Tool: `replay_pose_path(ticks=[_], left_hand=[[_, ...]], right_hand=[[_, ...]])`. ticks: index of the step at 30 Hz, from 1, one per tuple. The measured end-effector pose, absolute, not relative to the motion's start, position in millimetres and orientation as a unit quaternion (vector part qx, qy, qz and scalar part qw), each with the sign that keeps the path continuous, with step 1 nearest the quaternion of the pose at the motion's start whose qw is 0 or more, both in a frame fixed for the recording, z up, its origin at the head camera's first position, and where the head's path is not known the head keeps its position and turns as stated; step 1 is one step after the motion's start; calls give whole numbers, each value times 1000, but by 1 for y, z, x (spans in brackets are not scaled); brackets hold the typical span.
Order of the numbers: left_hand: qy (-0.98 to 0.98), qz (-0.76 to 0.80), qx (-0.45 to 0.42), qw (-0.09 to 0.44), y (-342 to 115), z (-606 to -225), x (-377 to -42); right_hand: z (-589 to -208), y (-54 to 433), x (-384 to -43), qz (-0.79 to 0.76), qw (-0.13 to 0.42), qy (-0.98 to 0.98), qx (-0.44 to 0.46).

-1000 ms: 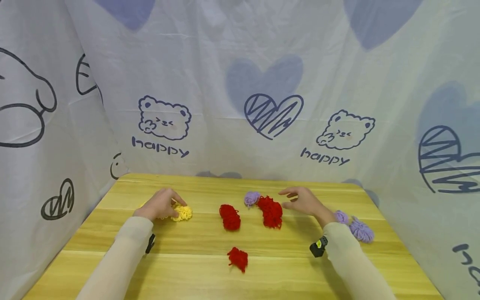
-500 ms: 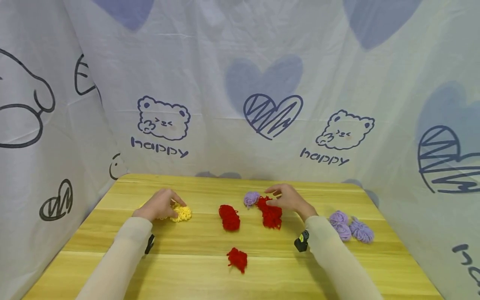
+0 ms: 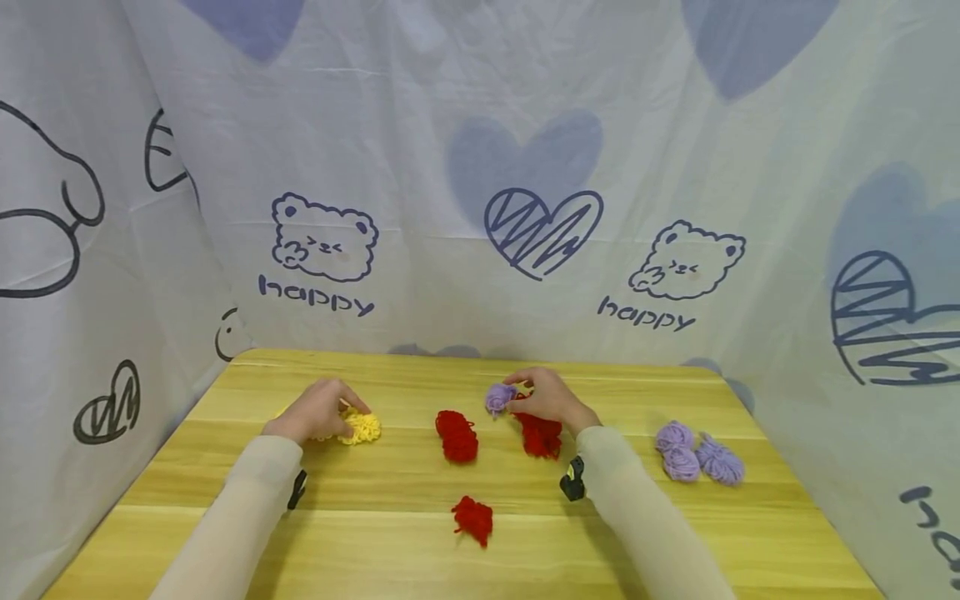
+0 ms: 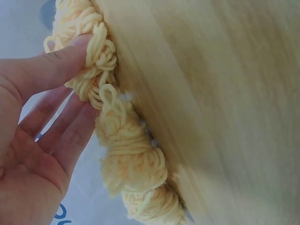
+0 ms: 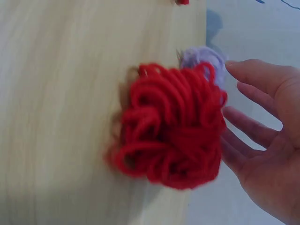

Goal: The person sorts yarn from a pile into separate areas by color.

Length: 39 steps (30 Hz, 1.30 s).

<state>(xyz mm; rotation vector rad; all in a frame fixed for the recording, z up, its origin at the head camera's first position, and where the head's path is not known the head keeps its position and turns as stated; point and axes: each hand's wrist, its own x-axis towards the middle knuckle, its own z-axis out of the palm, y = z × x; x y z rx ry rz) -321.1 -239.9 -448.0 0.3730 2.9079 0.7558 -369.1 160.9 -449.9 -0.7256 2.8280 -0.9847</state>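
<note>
A passable gap separates yellow yarn from the obstructing middle red bundle.

**Soft, even light; paler wrist views**

In the head view, diffuse light falls evenly across the counter, with faint shadows beside the sleeves toward the lower edge. Both wrist views look hazier and softer; in the right one, the red yarn is blurred.

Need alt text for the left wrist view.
A person's left hand holds a pale yellow, looped yarn bundle. More pale yellow yarn bundles line up below it in the frame, along a light wood-grain tabletop; white, blue-printed cloth shows behind.
</note>
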Motion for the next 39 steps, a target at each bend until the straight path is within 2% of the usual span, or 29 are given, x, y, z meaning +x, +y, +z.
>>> replay_pose_path(ticks=[5,15,22,39], left_hand=[[958,248,131,52,-240,-448,-321],[958,250,130,53,-241,-451,-320],[958,250,128,55,-241,-452,-320],[960,242,129,54,-241,-450,-323]], right_hand=[[-458,149,-372,-312,13,920,-235],[-462,137,-368,-323,32,917,-233],[-467,130,-367,-276,32,928,-248],[-460,125,-366,-266,18,923,-277]])
